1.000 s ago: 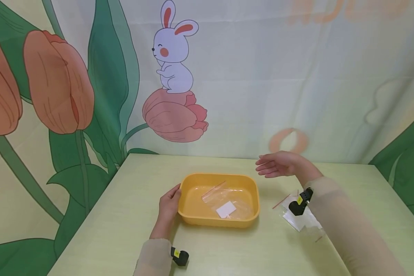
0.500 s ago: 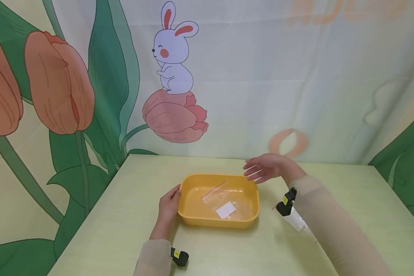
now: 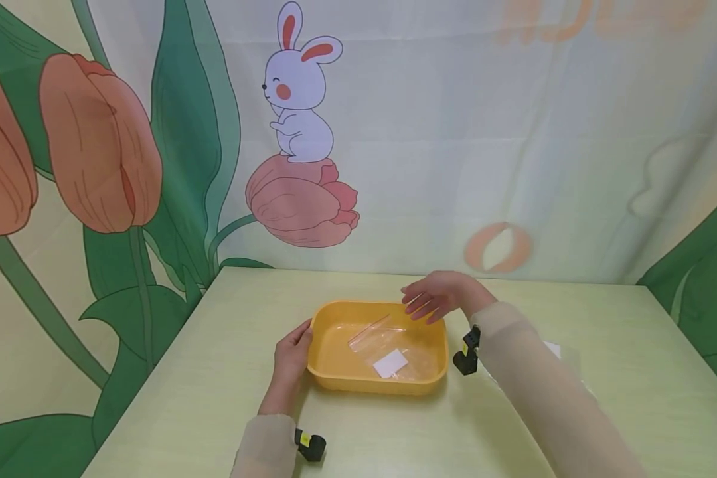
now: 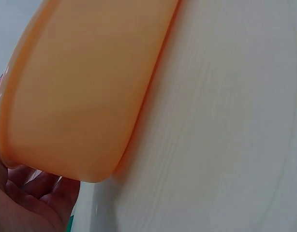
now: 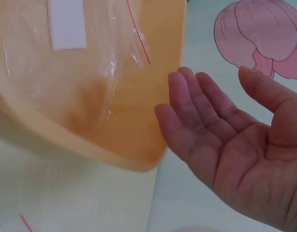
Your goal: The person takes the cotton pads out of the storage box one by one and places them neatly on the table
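Note:
A yellow plastic tray (image 3: 364, 384) stands on the table, with a clear zip bag (image 3: 369, 335) and a white card (image 3: 390, 363) lying in it. My left hand (image 3: 291, 353) holds the tray's left end, thumb at the rim; the left wrist view shows its fingers (image 4: 56, 195) behind the orange-looking wall. Over the tray's back right corner hovers my right hand (image 3: 439, 295), palm turned inward and fingers loosely spread. In the right wrist view its fingers (image 5: 206, 104) are parted with nothing between them, and the bag's red zip line (image 5: 139, 34) shows inside the tray.
More clear bags with white contents (image 3: 564, 355) lie on the table right of the tray, mostly hidden by the right sleeve (image 3: 544, 372). A printed curtain (image 3: 418, 146) with a rabbit and tulips hangs behind the table (image 3: 185, 398).
My right hand has moved left from beside the tray to above its back right corner. The right sleeve now covers more of the bags on the table. The left hand and tray have stayed put.

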A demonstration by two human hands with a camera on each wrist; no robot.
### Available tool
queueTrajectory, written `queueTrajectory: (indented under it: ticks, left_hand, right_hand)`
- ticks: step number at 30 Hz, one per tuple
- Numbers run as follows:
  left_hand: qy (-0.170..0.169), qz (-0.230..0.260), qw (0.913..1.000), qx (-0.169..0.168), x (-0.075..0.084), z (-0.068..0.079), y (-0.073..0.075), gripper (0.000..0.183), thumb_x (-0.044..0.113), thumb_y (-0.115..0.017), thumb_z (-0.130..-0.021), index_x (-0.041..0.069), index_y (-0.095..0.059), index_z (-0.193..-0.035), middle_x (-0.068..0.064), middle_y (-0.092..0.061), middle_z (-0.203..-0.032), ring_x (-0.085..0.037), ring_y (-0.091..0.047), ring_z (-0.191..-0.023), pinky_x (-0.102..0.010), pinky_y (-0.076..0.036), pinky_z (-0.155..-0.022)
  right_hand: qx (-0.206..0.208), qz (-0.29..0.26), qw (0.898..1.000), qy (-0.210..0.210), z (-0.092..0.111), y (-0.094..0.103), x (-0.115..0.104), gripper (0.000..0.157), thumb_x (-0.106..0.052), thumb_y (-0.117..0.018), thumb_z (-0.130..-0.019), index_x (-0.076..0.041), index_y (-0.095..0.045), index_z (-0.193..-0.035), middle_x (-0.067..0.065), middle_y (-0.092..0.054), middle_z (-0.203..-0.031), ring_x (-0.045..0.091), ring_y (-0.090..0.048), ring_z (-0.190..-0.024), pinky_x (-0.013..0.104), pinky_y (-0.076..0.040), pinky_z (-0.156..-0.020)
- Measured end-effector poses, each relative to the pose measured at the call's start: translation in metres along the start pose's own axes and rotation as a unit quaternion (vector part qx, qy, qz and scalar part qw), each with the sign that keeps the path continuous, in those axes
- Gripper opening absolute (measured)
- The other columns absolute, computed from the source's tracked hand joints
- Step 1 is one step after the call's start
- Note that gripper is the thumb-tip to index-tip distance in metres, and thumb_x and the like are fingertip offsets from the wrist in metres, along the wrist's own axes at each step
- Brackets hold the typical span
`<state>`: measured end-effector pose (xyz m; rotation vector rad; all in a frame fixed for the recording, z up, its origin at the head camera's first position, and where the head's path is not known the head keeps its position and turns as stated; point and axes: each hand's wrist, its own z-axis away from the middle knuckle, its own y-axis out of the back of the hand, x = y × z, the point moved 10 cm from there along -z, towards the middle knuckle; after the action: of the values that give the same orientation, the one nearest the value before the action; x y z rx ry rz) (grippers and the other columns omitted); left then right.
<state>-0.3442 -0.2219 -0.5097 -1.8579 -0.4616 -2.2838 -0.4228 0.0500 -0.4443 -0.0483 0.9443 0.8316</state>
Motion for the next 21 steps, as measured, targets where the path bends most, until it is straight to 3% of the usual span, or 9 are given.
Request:
queueTrajectory:
  ticks: [9,13,21]
  left_hand:
    - [-0.009,-0.002,1.0,-0.001,0.001,0.0,0.0,0.042,0.016,-0.047,-0.109,0.001,-0.053,-0.147,-0.02,-0.047,-0.157,-0.037,-0.039,-0.152,-0.048,-0.038,-0.124]
    - [-0.008,-0.002,1.0,-0.001,0.002,0.0,0.0,0.041,0.016,-0.047,-0.108,0.001,-0.053,-0.146,-0.019,-0.048,-0.156,-0.036,-0.04,-0.152,-0.047,-0.039,-0.124]
    - [-0.004,0.001,1.0,-0.001,0.001,0.0,0.0,0.041,0.016,-0.047,-0.109,0.001,-0.053,-0.147,-0.019,-0.047,-0.157,-0.036,-0.04,-0.151,-0.047,-0.039,-0.124]
  right_hand:
    - [0.019,-0.002,1.0,-0.019,-0.013,-0.015,0.006,0.045,-0.031,-0.055,-0.105,0.003,-0.061,-0.133,0.008,-0.075,-0.108,0.015,-0.071,-0.091,0.039,-0.057,-0.108]
    - [0.033,-0.003,0.999,-0.039,-0.017,-0.019,0.012,0.042,-0.029,-0.057,-0.105,0.004,-0.063,-0.13,0.011,-0.075,-0.11,0.02,-0.071,-0.098,0.041,-0.054,-0.112]
    - [0.073,0.008,0.994,-0.076,-0.016,-0.02,0.02,0.041,-0.029,-0.061,-0.103,0.004,-0.065,-0.127,0.019,-0.07,-0.124,0.029,-0.069,-0.108,0.037,-0.057,-0.108]
